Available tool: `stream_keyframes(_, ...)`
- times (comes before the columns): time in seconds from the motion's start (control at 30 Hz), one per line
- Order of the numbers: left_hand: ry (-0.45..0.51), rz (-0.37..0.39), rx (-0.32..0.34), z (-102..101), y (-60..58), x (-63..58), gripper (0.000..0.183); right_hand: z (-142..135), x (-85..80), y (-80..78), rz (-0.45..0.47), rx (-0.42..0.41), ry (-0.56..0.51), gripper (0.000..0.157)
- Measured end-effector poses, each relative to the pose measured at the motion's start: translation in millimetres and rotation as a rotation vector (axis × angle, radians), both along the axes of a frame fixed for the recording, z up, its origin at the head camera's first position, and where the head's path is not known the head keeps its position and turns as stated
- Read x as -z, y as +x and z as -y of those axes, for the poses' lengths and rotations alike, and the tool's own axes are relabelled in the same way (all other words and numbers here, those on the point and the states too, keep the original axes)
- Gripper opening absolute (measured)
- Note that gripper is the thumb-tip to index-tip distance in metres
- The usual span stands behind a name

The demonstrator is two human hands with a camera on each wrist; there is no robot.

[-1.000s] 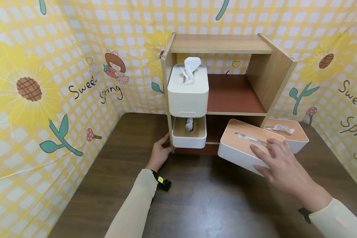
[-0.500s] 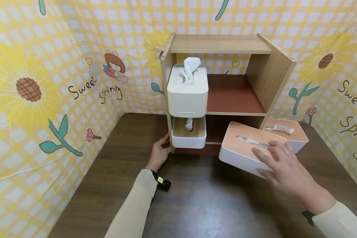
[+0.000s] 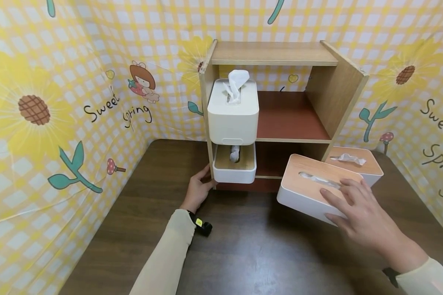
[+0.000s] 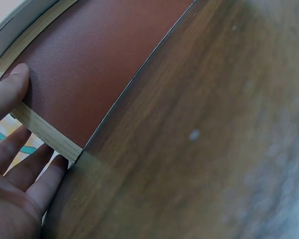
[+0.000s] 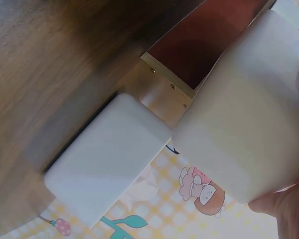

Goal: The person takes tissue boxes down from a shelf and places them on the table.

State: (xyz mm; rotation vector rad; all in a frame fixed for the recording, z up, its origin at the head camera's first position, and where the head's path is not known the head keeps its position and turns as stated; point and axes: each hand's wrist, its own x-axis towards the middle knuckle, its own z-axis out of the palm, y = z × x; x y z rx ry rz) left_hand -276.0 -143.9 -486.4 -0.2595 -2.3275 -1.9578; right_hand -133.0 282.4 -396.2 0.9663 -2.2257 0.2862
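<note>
Held tissue box: carried a little to the right and toward the person over the past second, the right hand travelling with it.
Right hand: fingers gripping the box's right end, thumb along the near wall and the others over the top.
Box's position: above the worktop, tilted, to the front and right of the shelf unit; white walls, wood-look top, white tissue lying in the slot.
Left hand: unmoved, fingers pinching the unit's lower left front edge, the thumb in front and the rest on the outer side.
Left wrist: black band with a yellow label, worn beside a pale sleeve.
Second wood-topped box: on the worktop beside the unit's right side, partly hidden by the held one, tissue lying across its top.
Lower compartment: wood-topped white box at the left end, directly below another.
Upper compartment: all-white box at the left end, tissue standing up from its slot.
Backdrop: yellow checked cloth, printed with sunflowers and "Sweet Spring."
</note>
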Motion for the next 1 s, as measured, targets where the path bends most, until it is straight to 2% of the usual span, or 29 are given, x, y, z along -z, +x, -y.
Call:
stream_keyframes(0.13,-0.019,-0.015,-0.004,-1,9.3,-12.1,0.062,-2,-0.1,3.1,0.007,-0.007,-0.001,0.054)
stream_keyframes(0.5,-0.024,-0.013,-0.009,0,11.4,-11.5,0.062,-10,0.2,7.9,-0.008,-0.06,-0.02,0.052)
stream_keyframes(0.73,0.011,-0.018,-0.034,3,-10.4,23.4,0.063,-16,2.2,8.8,0.025,-0.038,-0.001,0.055)
stream_keyframes(1.0,0.016,-0.03,-0.034,1,-13.4,23.7,0.063,-21,3.0,10.2,0.039,-0.044,0.01,0.055)
